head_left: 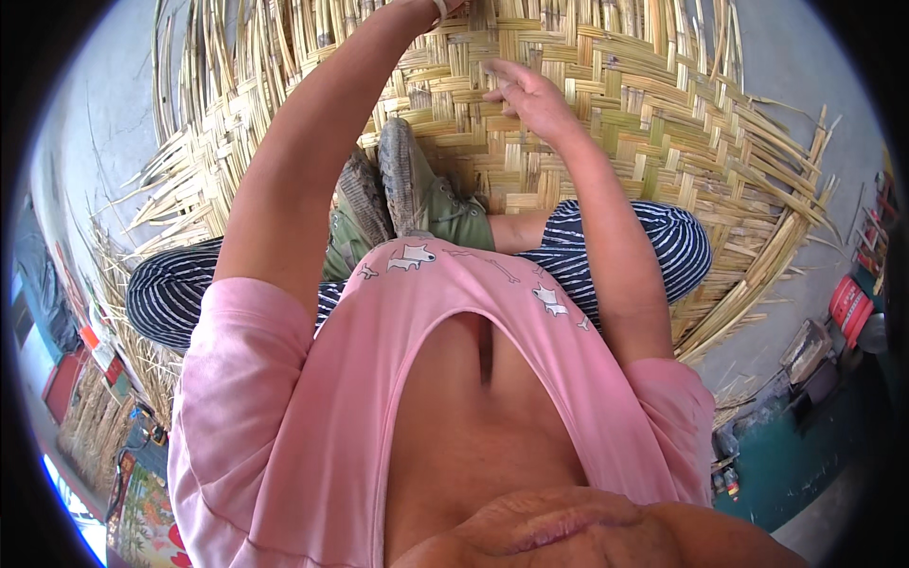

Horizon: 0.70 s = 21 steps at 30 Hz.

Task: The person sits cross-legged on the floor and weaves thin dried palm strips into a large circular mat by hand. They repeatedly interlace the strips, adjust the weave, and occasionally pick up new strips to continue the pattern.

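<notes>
A large mat (587, 104) of flat, pale yellow split reeds is spread in front of me, woven in a crossing pattern. My left arm stretches far forward over it. Only the edge of my left hand (449, 4) shows at the top of the picture, with a light band at the wrist; its fingers are cut off from view. Closer in, my right hand (532, 97) is just above or touching the weave, slightly blurred. Its fingers point left and are apart, with nothing seen in them.
I sit cross-legged on the mat, my green shoes (405, 180) resting on it. Loose unwoven reed ends (218, 104) stick out at the far left, more (757, 275) along the right side. A red object (850, 310) and other items stand by the right wall.
</notes>
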### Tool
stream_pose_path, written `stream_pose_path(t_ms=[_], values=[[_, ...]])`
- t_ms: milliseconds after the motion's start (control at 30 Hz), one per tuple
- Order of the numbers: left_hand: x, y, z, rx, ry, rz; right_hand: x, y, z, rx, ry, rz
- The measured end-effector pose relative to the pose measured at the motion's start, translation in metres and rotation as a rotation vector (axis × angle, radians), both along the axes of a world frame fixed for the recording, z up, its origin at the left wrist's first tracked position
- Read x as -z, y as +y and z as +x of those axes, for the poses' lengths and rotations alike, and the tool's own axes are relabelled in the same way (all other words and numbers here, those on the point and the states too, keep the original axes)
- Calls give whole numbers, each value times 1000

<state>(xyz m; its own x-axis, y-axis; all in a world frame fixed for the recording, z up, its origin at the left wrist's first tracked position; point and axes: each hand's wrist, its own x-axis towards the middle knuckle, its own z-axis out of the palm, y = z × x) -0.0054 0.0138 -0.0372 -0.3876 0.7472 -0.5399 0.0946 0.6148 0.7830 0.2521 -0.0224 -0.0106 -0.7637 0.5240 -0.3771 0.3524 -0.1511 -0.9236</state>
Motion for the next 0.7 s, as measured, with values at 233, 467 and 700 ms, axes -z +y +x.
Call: stream_pose_path(t_ms=[233, 467, 700], values=[[-25, -14, 7, 185, 635, 9, 0, 2, -3, -56, -64, 63], [-56, -23, 35, -155, 575, 91, -10, 1, -6, -71, -130, 244], [-28, -6, 40, 137, 686, -72, -5, -2, -8, -66, -114, 380]])
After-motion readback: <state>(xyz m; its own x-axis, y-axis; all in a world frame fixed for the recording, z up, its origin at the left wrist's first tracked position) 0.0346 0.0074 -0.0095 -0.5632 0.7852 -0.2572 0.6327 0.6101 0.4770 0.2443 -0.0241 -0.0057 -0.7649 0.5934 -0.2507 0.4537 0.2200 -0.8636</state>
